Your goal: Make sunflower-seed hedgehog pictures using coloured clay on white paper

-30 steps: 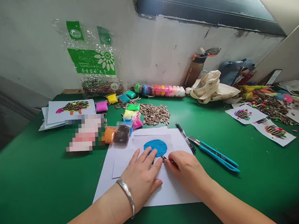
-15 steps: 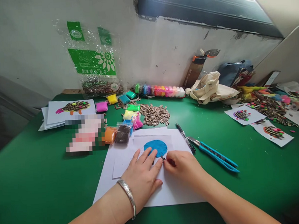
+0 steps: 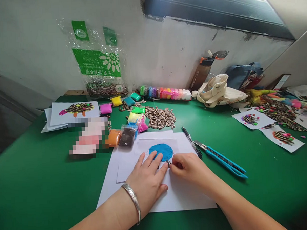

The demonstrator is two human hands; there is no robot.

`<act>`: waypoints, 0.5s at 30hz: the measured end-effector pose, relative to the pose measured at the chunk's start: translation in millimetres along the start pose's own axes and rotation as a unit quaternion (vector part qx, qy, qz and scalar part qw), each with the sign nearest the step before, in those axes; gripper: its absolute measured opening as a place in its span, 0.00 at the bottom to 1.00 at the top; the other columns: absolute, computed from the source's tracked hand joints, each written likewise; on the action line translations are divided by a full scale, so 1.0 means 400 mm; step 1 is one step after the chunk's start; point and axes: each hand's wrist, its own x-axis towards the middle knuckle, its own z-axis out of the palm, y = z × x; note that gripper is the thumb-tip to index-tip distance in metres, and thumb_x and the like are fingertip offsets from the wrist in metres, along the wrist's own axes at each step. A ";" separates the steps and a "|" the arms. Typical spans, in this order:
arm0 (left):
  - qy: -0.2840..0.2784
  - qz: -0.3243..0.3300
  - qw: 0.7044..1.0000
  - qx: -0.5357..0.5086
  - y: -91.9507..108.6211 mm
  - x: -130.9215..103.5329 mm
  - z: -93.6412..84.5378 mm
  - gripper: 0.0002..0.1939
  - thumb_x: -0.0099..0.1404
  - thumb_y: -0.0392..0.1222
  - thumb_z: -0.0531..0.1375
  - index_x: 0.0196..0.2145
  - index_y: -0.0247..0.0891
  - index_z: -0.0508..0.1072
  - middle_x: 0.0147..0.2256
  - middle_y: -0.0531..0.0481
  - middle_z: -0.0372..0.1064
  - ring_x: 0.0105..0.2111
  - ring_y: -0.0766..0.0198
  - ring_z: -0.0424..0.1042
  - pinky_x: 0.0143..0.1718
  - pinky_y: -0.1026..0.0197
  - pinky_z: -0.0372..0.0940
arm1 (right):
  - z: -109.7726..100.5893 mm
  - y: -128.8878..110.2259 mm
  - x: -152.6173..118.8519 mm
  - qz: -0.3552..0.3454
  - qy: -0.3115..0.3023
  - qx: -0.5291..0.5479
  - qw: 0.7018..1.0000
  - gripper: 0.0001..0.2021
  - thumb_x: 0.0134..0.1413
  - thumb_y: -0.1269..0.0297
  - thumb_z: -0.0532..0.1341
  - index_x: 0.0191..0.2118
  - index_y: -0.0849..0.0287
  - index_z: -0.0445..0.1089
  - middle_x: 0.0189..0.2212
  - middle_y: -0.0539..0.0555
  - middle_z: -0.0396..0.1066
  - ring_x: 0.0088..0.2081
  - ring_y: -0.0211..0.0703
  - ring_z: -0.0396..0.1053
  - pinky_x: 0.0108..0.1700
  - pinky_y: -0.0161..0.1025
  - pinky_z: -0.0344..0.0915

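Note:
A flattened blue oval of modelling clay (image 3: 161,152) lies on a small sheet of paper (image 3: 125,167), over a larger white sheet (image 3: 190,194). My left hand (image 3: 148,173) rests flat with fingers spread, holding the paper down; its fingertips cover the oval's lower left edge. Just below the oval sits a small dark clay piece (image 3: 167,162), at my left index fingertip. My right hand (image 3: 187,166) is closed in a pinch on the dark piece, its fingertips on the paper. Part of that piece is hidden by my fingers.
Orange (image 3: 114,137) and dark (image 3: 127,136) clay packets lie beyond the paper, near a sunflower seed pile (image 3: 162,117). A pen (image 3: 191,142) and blue utility knife (image 3: 224,162) lie right. Finished seed pictures (image 3: 75,110) lie left; a cloth bag (image 3: 216,90) is behind.
The view has shifted slightly. My right fingertips have moved a little away from the oval's lower edge, at the dark clay piece. My left hand stays flat on the paper.

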 end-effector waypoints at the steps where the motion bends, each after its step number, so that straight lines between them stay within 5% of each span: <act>1: 0.000 0.001 1.000 0.001 0.000 0.000 0.000 0.24 0.65 0.52 0.53 0.56 0.41 0.63 0.59 0.40 0.58 0.59 0.46 0.53 0.56 0.37 0.50 | -0.002 0.005 0.000 0.001 0.010 0.004 1.000 0.12 0.52 0.67 0.54 0.20 0.58 0.55 0.17 0.45 0.59 0.22 0.33 0.56 0.25 0.32 0.46; 9: -0.005 0.006 1.000 0.004 0.001 -0.001 -0.014 0.23 0.65 0.51 0.53 0.56 0.42 0.62 0.59 0.41 0.58 0.59 0.47 0.54 0.56 0.38 0.50 | 0.000 0.020 -0.006 -0.033 0.056 -0.032 0.997 0.04 0.55 0.70 0.54 0.32 0.57 0.64 0.28 0.50 0.65 0.29 0.38 0.62 0.32 0.33 0.56; 15: -0.012 0.009 1.000 0.000 -0.005 0.000 -0.021 0.23 0.65 0.51 0.54 0.56 0.42 0.62 0.59 0.42 0.58 0.59 0.47 0.54 0.56 0.38 0.51 | -0.005 0.038 -0.007 -0.046 0.081 0.040 0.995 0.06 0.60 0.69 0.50 0.35 0.58 0.63 0.30 0.51 0.67 0.30 0.39 0.63 0.33 0.34 0.59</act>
